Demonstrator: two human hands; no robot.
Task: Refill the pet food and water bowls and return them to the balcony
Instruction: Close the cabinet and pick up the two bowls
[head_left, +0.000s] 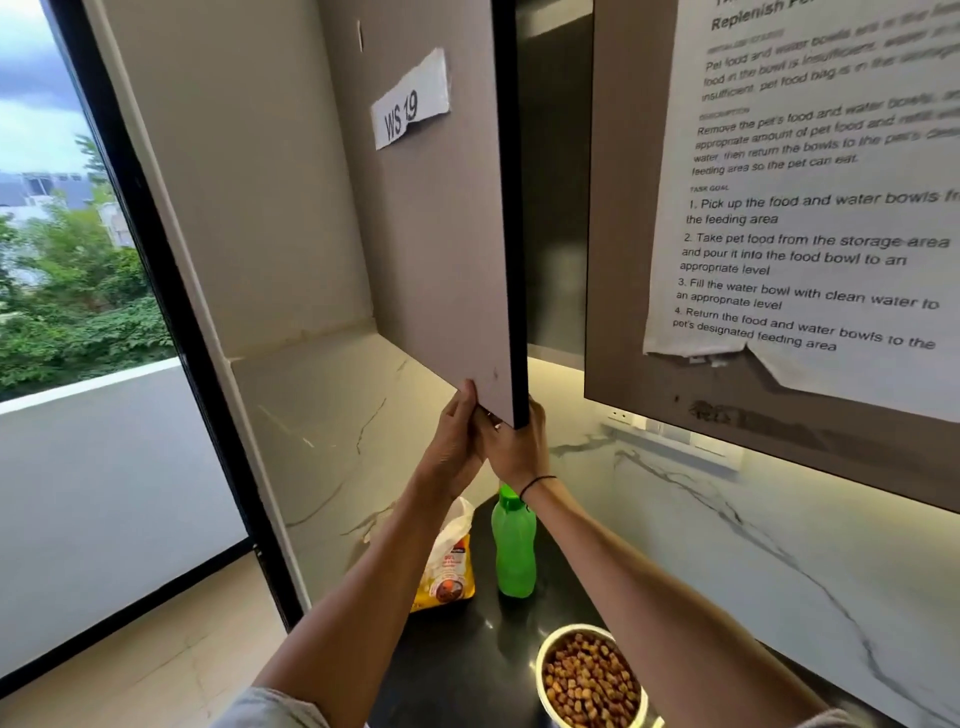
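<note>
Big cabinet door (441, 234) swung open, "WS 19" paper label (410, 106) stuck on its face. Neighbouring door carries printed task sheet (810, 208). Both hands up at door's lower corner: left hand (454, 441) wraps fingers on near edge, right hand (514, 447) grips corner from other side, hands touching. Down on black counter (457, 649): green bottle (513, 545) upright, yellow pet food bag (447, 566) just left of it, steel bowl (589, 675) full of kibble, nearest camera.

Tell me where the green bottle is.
In the head view, the green bottle stands upright on the black counter, between the yellow food bag and the marble wall, beyond the kibble-filled bowl.
</note>
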